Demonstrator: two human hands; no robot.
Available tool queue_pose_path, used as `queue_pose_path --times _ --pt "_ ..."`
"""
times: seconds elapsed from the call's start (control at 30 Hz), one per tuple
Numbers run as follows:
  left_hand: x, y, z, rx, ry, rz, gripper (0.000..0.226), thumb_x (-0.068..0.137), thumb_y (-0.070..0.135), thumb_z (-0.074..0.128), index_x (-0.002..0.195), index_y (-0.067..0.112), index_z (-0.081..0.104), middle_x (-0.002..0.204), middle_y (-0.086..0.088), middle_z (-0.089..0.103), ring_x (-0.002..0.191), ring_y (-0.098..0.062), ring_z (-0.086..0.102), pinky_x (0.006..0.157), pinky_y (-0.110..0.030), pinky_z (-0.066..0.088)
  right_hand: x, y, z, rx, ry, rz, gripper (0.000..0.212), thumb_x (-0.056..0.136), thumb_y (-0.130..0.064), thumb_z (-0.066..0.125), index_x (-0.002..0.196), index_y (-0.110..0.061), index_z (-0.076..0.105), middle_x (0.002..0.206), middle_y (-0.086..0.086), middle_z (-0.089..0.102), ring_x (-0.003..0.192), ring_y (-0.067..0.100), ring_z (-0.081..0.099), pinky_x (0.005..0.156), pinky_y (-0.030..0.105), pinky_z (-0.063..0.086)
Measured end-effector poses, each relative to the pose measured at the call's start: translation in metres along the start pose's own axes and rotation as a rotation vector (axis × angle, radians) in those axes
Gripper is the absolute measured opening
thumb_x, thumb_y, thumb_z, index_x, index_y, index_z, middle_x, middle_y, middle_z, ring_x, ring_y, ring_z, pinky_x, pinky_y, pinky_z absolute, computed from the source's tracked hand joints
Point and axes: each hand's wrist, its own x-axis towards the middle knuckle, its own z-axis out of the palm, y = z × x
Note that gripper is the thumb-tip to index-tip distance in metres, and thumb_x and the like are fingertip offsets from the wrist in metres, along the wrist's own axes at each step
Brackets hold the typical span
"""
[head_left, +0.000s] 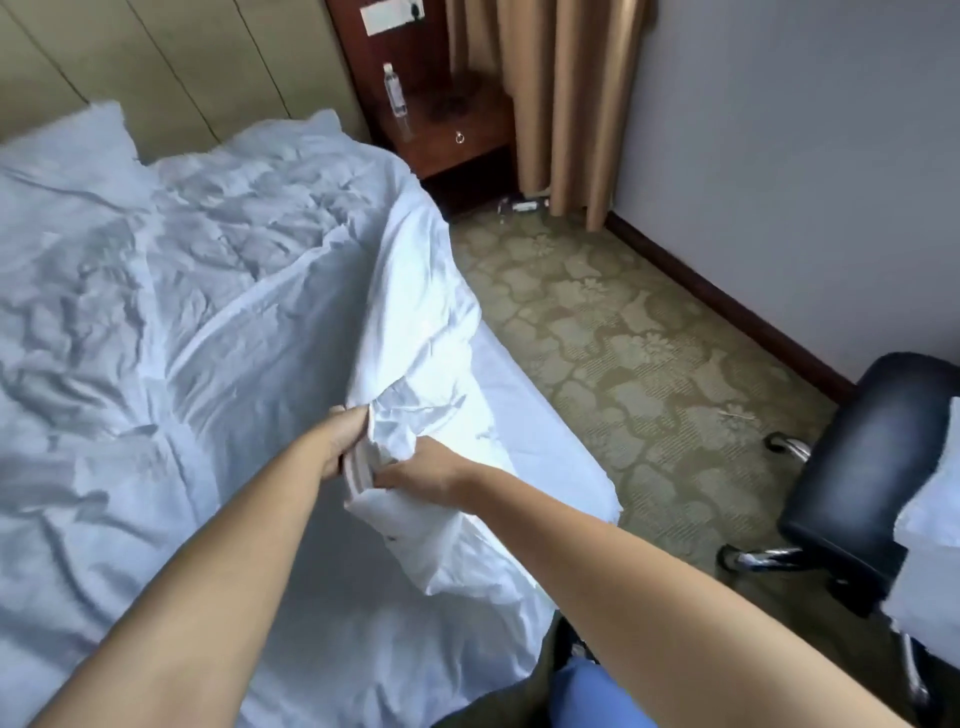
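Gripping a bunched fold of the white sheet with the left hand and right hand, close together, just above the mattress edge. Best to keep both grips firm and pull evenly, no twisting. Beyond the hands: rumpled quilt, pillow. To their right, a black chair crowding the carpet, a likely snag.

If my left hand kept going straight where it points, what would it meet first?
Likely the bunched white bed sheet that the left hand grips; depth beyond it is unclear.
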Motion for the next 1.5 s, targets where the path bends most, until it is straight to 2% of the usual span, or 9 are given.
queue_pose_path --times 0.13,0.27,0.4,0.67,0.8,0.9,1.1,1.33,1.5 --pt "-0.017 -0.034 -0.066 0.096 0.136 0.080 0.065 0.070 0.008 0.078 0.126 0.001 0.046 0.116 -0.021 0.061 0.090 -0.033 0.067 0.071 -0.044 0.058 -0.008 -0.020 0.060 -0.090 -0.111 0.082 0.040 0.089 -0.023 0.064 0.127 -0.012 0.055 0.116 0.002 0.059 0.100 0.015 0.053 0.092 0.029 0.044" --pt "-0.042 -0.075 -0.122 0.091 0.144 0.104 0.055 0.083 0.000 0.063 0.132 0.000 0.039 0.120 -0.027 0.056 0.074 -0.033 0.064 0.041 -0.039 0.054 -0.007 -0.030 0.116 -0.015 -0.164 0.215 0.057 0.086 -0.055 0.058 0.130 -0.019 0.055 0.128 0.000 0.057 0.119 0.018 0.053 0.101 0.036 0.044" --pt "-0.054 -0.114 -0.173 0.056 0.138 0.109 0.051 0.083 -0.006 0.053 0.132 -0.002 0.042 0.117 -0.029 0.057 0.077 -0.038 0.064 0.047 -0.052 0.054 0.007 -0.035 0.177 0.164 0.125 0.213 0.074 0.074 -0.067 0.063 0.125 -0.015 0.050 0.131 0.006 0.050 0.115 0.022 0.052 0.089 0.036 0.050" --pt "-0.063 -0.155 -0.231 -0.136 0.076 0.063 0.035 0.093 0.003 0.052 0.127 -0.007 0.045 0.082 -0.021 0.062 0.044 -0.024 0.064 0.039 -0.043 0.053 0.015 -0.061 0.243 0.180 0.073 0.181 0.016 0.083 -0.001 0.061 0.091 -0.011 0.052 0.065 0.005 0.038 0.052 0.013 0.033 0.049 0.023 0.023" --pt "-0.054 -0.170 -0.236 -0.210 0.110 0.039 0.042 0.094 0.006 0.053 0.132 -0.004 0.039 0.111 -0.029 0.059 0.058 -0.029 0.065 0.044 -0.039 0.054 0.026 -0.065 0.270 -0.024 0.037 0.207 0.083 0.078 -0.037 0.075 0.145 -0.020 0.029 0.131 0.010 0.044 0.110 0.023 0.052 0.076 0.028 0.043" --pt "-0.054 -0.181 -0.235 -0.197 0.132 0.029 0.035 0.095 -0.002 0.042 0.129 0.001 0.043 0.101 -0.022 0.060 0.065 -0.026 0.061 0.041 -0.027 0.050 0.040 -0.050 0.286 -0.083 0.064 0.262 0.108 0.067 -0.045 0.081 0.148 -0.029 0.012 0.140 0.009 0.031 0.123 0.028 0.046 0.080 0.034 0.046" --pt "-0.051 -0.208 -0.267 -0.199 0.171 0.025 0.036 0.095 0.000 0.040 0.130 0.006 0.046 0.106 -0.022 0.062 0.068 -0.027 0.062 0.049 -0.032 0.053 0.047 -0.057 0.311 -0.135 -0.005 0.220 0.081 0.072 -0.007 0.070 0.138 -0.019 0.023 0.110 0.008 0.054 0.085 0.022 0.057 0.057 0.024 0.047" --pt "-0.076 -0.237 -0.331 -0.048 0.124 0.057 0.026 0.092 -0.002 0.040 0.113 0.005 0.054 0.086 -0.021 0.062 0.068 -0.026 0.060 0.060 -0.033 0.053 0.038 -0.084 0.381 -0.225 0.061 0.198 0.071 0.075 -0.004 0.063 0.135 -0.018 0.026 0.083 0.003 0.047 0.077 0.018 0.052 0.049 0.022 0.039" --pt "-0.118 -0.288 -0.395 -0.005 0.070 0.065 0.013 0.091 0.003 0.047 0.087 0.008 0.058 0.070 -0.013 0.060 0.058 -0.021 0.056 0.057 -0.030 0.048 0.019 -0.096 0.484 -0.373 0.139 0.132 0.053 0.082 -0.018 0.060 0.128 -0.011 0.035 0.101 0.007 0.050 0.089 0.022 0.053 0.059 0.025 0.043"
